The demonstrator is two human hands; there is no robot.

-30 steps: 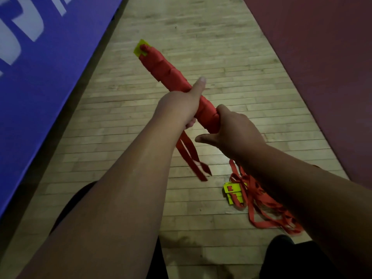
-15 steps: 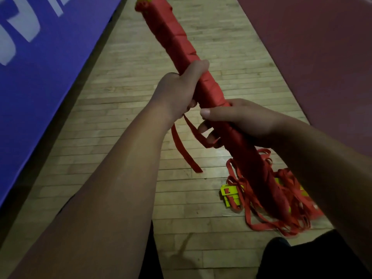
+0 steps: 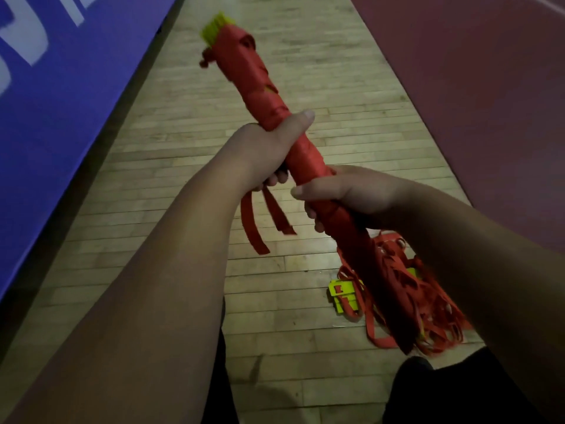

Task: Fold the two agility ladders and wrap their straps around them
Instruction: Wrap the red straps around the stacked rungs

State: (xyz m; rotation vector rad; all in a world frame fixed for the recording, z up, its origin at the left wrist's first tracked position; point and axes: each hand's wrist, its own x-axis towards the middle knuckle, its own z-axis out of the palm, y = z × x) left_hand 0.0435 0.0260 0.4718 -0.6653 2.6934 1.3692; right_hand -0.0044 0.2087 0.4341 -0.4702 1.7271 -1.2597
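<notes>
Both hands, left hand and right hand, grip wrapped ladder bundle mid-length.

The wrapped ladder is red, yellow-green at its 11 o'clock tip; the loose ladder at 5 o'clock is alike. A blue panel, white-lettered, lies at 9 o'clock and a maroon surface at 2 o'clock.

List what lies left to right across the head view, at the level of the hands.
The blue panel → left hand, gripping the wrapped ladder → right hand, gripping it lower down → dark red surface.
</notes>
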